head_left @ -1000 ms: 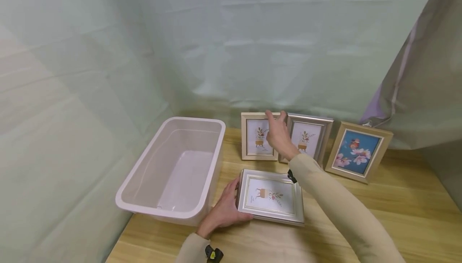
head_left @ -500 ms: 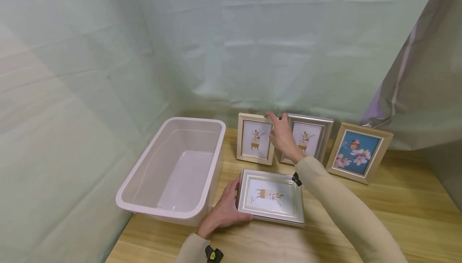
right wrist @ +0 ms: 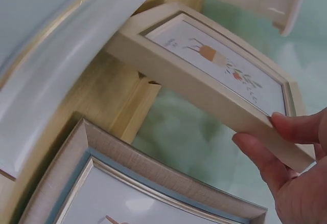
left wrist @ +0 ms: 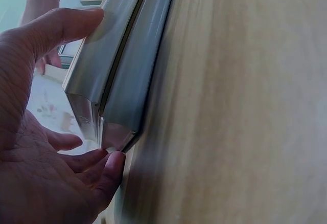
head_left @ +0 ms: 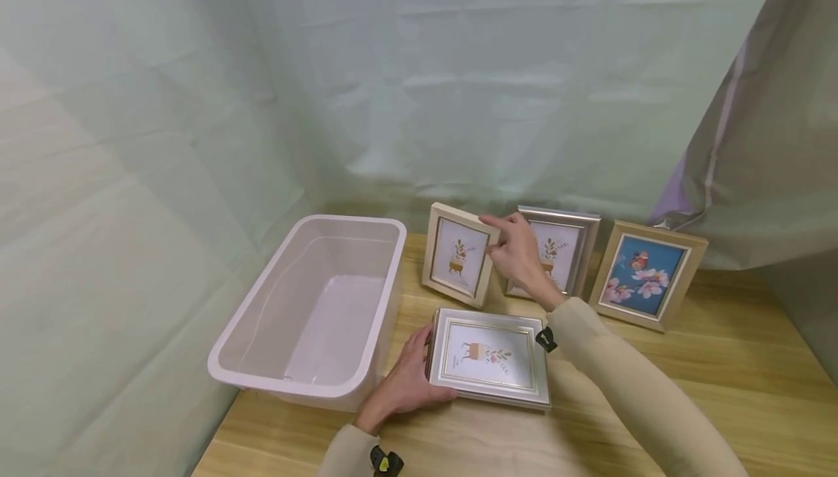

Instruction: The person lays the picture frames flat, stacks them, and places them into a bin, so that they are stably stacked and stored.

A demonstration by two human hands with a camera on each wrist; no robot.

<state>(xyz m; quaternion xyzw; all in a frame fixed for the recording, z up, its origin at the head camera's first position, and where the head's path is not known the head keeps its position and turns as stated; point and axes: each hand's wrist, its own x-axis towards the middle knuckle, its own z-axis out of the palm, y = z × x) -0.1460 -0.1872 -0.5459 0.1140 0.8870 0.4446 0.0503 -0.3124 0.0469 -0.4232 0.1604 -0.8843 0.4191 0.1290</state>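
In the head view my right hand [head_left: 517, 248] pinches the upper right corner of a cream picture frame [head_left: 458, 255], thumb and fingers on its edge. This frame stands turned at an angle, with a potted-plant print. Two silver picture frames [head_left: 491, 355] lie stacked flat in front of it. My left hand [head_left: 411, 377] holds their near left corner. Seen from the left wrist, its thumb presses the long side of the upper frame and the fingers curl at the short end. Behind my right hand, a silver standing frame [head_left: 558, 244] is partly covered.
A deep white plastic tub [head_left: 386, 310] stands left of the stack. Farther right, a gold frame [head_left: 648, 273] with a blue flower-and-bird picture stands on the wooden table [head_left: 733, 368]. A pale cloth [head_left: 491, 99] hangs behind everything.
My right hand has drawn the cream frame's right side toward me, away from the silver standing frame, turning it to an angle. The left hand stays at the stack.
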